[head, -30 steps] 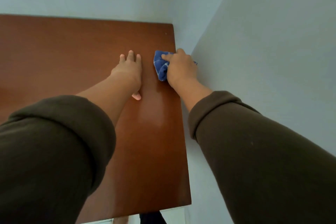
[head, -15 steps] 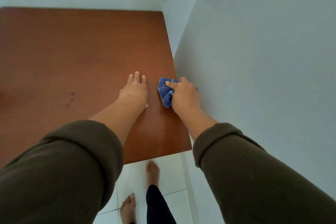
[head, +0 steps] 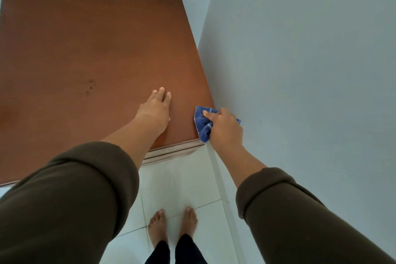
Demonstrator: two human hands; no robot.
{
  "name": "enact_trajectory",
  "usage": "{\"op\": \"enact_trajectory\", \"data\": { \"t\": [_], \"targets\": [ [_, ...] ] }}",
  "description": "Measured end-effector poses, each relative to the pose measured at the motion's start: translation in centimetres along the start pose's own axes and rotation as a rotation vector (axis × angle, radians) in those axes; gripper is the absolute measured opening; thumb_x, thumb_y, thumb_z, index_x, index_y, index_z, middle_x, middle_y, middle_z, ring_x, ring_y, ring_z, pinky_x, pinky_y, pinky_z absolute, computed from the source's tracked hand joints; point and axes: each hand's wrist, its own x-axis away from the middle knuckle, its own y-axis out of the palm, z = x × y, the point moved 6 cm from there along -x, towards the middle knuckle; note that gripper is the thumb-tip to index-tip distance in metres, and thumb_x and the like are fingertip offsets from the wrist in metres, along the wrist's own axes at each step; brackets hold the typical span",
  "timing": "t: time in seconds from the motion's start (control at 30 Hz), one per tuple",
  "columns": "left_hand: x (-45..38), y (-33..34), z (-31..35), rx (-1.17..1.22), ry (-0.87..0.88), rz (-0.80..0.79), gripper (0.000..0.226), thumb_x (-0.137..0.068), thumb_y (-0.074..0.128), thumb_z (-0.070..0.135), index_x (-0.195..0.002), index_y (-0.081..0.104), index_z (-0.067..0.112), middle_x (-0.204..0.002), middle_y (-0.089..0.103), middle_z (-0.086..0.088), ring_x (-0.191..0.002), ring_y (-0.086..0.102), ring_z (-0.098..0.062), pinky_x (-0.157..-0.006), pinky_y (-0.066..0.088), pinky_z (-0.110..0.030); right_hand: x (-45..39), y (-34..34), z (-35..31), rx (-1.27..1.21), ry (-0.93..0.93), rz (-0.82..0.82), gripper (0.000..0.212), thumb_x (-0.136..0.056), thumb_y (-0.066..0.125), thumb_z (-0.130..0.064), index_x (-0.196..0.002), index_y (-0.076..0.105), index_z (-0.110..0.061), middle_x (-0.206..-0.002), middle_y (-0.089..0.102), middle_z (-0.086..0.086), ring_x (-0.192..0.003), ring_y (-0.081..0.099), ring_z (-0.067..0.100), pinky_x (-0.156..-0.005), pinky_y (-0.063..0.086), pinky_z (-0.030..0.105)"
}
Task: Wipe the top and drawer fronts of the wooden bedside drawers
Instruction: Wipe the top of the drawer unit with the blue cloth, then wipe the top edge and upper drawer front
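The reddish-brown wooden top of the bedside drawers fills the upper left of the head view, seen from above. My left hand lies flat on the top near its front edge, fingers together. My right hand grips a bunched blue cloth at the front right corner of the top, close against the wall. The moulded front edge shows just below the hands. The drawer fronts are hidden under the top.
A pale blue wall runs tight along the right side of the drawers and another behind them. White floor tiles lie in front, where my bare feet stand.
My right hand has dragged the cloth along the right edge from the middle of the top to its front right corner. The left hand came back with it. The view tilted down, showing floor and feet.
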Motion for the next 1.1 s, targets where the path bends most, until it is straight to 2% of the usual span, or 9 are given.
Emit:
{"op": "enact_trajectory", "data": {
  "t": [0.4, 0.47, 0.53, 0.63, 0.73, 0.83, 0.9, 1.0, 1.1],
  "targets": [
    [5.0, 1.6, 1.5, -0.001, -0.017, -0.027, 0.079, -0.096, 0.054, 0.026, -0.153, 0.001, 0.022, -0.16, -0.008, -0.003, -0.148, 0.0, -0.023, -0.118, 0.023, -0.04, 5.7, 1.3, 3.0, 0.035, -0.021, -0.013, 0.05, -0.092, 0.043, -0.003, -0.133, 0.054, -0.029, -0.13, 0.049, 0.01, -0.116, 0.046, 0.032, -0.089, 0.039, 0.038],
    [6.2, 1.6, 1.8, -0.044, -0.007, -0.03, 0.075, -0.097, 0.052, 0.026, -0.153, 0.004, 0.024, -0.161, -0.004, -0.003, -0.148, 0.008, -0.025, -0.115, 0.027, -0.04, 6.7, 1.4, 4.2, -0.008, 0.039, 0.014, 0.04, -0.093, 0.044, -0.008, -0.125, 0.06, -0.026, -0.125, 0.053, 0.011, -0.114, 0.05, 0.032, -0.085, 0.04, 0.038],
    [7.0, 1.4, 1.9, -0.075, -0.002, -0.017, 0.067, -0.098, 0.049, 0.024, -0.153, 0.011, 0.024, -0.161, 0.004, -0.003, -0.146, 0.016, -0.027, -0.113, 0.03, -0.04, 7.6, 0.9, 5.5, -0.082, 0.144, 0.111, 0.023, -0.096, 0.045, -0.021, -0.113, 0.061, -0.022, -0.111, 0.058, 0.009, -0.102, 0.056, 0.029, -0.08, 0.042, 0.035],
    [7.7, 1.0, 1.8, -0.085, -0.016, 0.014, 0.056, -0.099, 0.047, 0.02, -0.15, 0.025, 0.023, -0.156, 0.024, -0.006, -0.139, 0.032, -0.028, -0.106, 0.038, -0.038, 8.3, 0.7, 6.3, -0.055, 0.226, 0.194, 0.041, -0.09, 0.054, -0.02, -0.13, 0.053, -0.031, -0.109, 0.057, 0.005, -0.098, 0.06, 0.026, -0.083, 0.048, 0.036],
    [7.9, 0.6, 1.7, -0.075, -0.026, 0.065, 0.049, -0.099, 0.046, 0.018, -0.147, 0.034, 0.024, -0.146, 0.041, -0.009, -0.123, 0.051, -0.028, -0.09, 0.049, -0.034, 7.9, 1.6, 6.0, -0.157, 0.256, 0.259, 0.049, -0.083, 0.056, -0.016, -0.128, 0.053, -0.034, -0.111, 0.06, 0.003, -0.1, 0.063, 0.026, -0.091, 0.047, 0.042],
    [7.2, 0.2, 1.5, -0.055, 0.007, 0.139, 0.047, -0.1, 0.044, 0.019, -0.145, 0.036, 0.029, -0.15, 0.034, -0.009, -0.131, 0.042, -0.031, -0.098, 0.045, -0.038, 7.1, 3.1, 5.7, -0.331, 0.225, 0.328, 0.039, -0.08, 0.058, -0.014, -0.118, 0.061, -0.023, -0.113, 0.062, 0.003, -0.092, 0.069, 0.028, -0.081, 0.055, 0.042],
    [6.1, 0.1, 1.3, -0.014, 0.067, 0.198, 0.047, -0.101, 0.043, 0.02, -0.145, 0.035, 0.034, -0.155, 0.026, -0.004, -0.139, 0.031, -0.029, -0.108, 0.036, -0.041, 6.5, 4.3, 5.9, -0.4, 0.189, 0.374, 0.039, -0.082, 0.057, -0.012, -0.121, 0.059, -0.019, -0.117, 0.062, 0.004, -0.094, 0.069, 0.027, -0.081, 0.057, 0.04],
    [4.9, 0.2, 2.1, 0.057, 0.225, 0.282, 0.047, -0.101, 0.041, 0.022, -0.145, 0.033, 0.038, -0.156, 0.024, 0.007, -0.144, 0.022, -0.023, -0.117, 0.024, -0.042, 5.9, 5.3, 6.3, -0.476, 0.089, 0.458, 0.051, -0.088, 0.055, -0.012, -0.136, 0.048, -0.029, -0.121, 0.06, 0.0, -0.1, 0.065, 0.021, -0.084, 0.055, 0.037],
    [3.8, 1.1, 3.5, -0.004, 0.39, 0.344, 0.047, -0.103, 0.035, 0.022, -0.147, 0.029, 0.037, -0.157, 0.022, 0.009, -0.146, 0.018, -0.019, -0.119, 0.018, -0.041, 5.6, 6.3, 6.9, -0.528, 0.009, 0.586, 0.042, -0.095, 0.052, -0.017, -0.135, 0.05, -0.031, -0.114, 0.06, -0.005, -0.1, 0.06, 0.015, -0.086, 0.05, 0.028]
  ]
}}
